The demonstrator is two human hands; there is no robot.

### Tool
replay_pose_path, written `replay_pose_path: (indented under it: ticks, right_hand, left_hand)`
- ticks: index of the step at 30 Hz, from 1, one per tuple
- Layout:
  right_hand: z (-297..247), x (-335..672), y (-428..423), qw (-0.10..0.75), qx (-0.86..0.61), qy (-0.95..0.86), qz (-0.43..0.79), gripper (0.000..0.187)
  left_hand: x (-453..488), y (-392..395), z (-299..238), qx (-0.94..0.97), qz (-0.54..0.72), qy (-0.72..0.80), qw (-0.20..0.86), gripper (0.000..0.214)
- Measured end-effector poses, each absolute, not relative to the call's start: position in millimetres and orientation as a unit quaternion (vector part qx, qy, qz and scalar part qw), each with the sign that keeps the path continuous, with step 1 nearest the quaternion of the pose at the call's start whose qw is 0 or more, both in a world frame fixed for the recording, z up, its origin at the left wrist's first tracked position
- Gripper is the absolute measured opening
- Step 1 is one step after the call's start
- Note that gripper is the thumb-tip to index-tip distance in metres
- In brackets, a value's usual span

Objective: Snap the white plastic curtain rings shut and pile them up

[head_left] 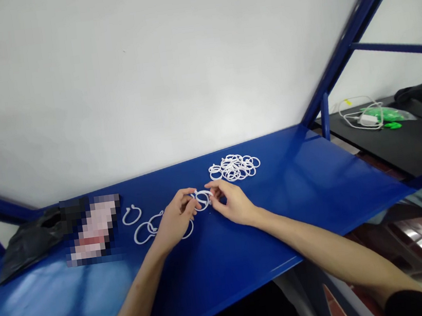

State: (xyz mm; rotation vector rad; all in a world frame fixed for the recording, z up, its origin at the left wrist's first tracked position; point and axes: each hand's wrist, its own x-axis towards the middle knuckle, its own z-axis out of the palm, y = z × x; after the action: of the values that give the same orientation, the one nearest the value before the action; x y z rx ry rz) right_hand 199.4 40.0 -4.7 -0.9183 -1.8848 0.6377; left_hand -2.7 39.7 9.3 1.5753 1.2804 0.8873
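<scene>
Head view, only one running. Held rings [202, 209] are sitting between the two sets of fingertips, above the blue tabletop [259, 229]: right of the left fingers, left of the right fingers. White, thin, at least one hoop, looks like two overlapping; can't tell if they're linked.

Left hand [175, 214] is pinching the left edge, thumb and index nearly closed, other fingers curling behind. Right hand [234, 199] is pinching the right edge, thumb below, index above, gap about as narrow as the hoop stock. Exact pad contact is too small to read.

Axis: round hoops, so no real long axis; the overlap is spreading left-right, roughly along the line joining the two pinches. Neither hand is clearly nearer; both are reaching the rings from opposite sides. That opposed grip is the relation that counts, in my judgement.

Around it: ring pile [233, 168] is lying beyond the right hand, toward the wall, apart from it; right hand is nearer. Overlapping rings [153, 231] are lying left of the left hand, partly hidden by it. Lone open ring [130, 224] is resting farther left, its gap facing the wall.
</scene>
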Motion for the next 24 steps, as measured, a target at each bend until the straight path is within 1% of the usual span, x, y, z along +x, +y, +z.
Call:
replay_pose_path:
  ticks: [5, 8, 10, 12, 14, 15, 16, 17, 18, 21, 22, 24]
  right_hand:
    - [-2, 199, 39, 0.499, -0.372, -0.737, 0.264, 0.021]
    - [-1, 199, 39, 0.506, -0.378, -0.722, 0.283, 0.018]
    - [-1, 199, 39, 0.498, -0.383, -0.724, 0.284, 0.017]
    - [0, 200, 40, 0.487, -0.381, -0.734, 0.279, 0.013]
    - [0, 201, 40, 0.477, -0.371, -0.750, 0.268, 0.010]
    - [1, 201, 39, 0.474, -0.362, -0.760, 0.258, 0.009]
    - [1, 201, 39, 0.472, -0.352, -0.771, 0.245, 0.008]
    - [2, 202, 39, 0.468, -0.341, -0.782, 0.230, 0.008]
    - [2, 202, 38, 0.462, -0.330, -0.795, 0.214, 0.009]
    - [2, 203, 37, 0.433, -0.305, -0.828, 0.182, 0.010]
    - [2, 204, 37, 0.426, -0.299, -0.835, 0.177, 0.010]
    - [3, 206, 37, 0.417, -0.290, -0.844, 0.171, 0.013]
  left_hand:
    - [-6, 40, 11, 0.642, 0.348, 0.528, 0.434, 0.040]
    - [-13, 42, 11, 0.665, 0.315, 0.548, 0.398, 0.038]
    - [-19, 44, 10, 0.681, 0.289, 0.580, 0.341, 0.035]
    - [-24, 47, 10, 0.689, 0.275, 0.624, 0.247, 0.035]
    - [-26, 48, 11, 0.680, 0.290, 0.659, 0.140, 0.039]
    - [-26, 49, 13, 0.674, 0.307, 0.664, 0.103, 0.040]
    - [-25, 48, 14, 0.668, 0.327, 0.663, 0.090, 0.041]
    - [-23, 48, 16, 0.664, 0.342, 0.656, 0.109, 0.042]
    - [-21, 47, 18, 0.663, 0.346, 0.644, 0.158, 0.044]
    - [-16, 43, 23, 0.642, 0.325, 0.594, 0.359, 0.056]
    - [-15, 42, 25, 0.630, 0.324, 0.578, 0.405, 0.056]
    - [-14, 40, 27, 0.608, 0.344, 0.554, 0.453, 0.051]
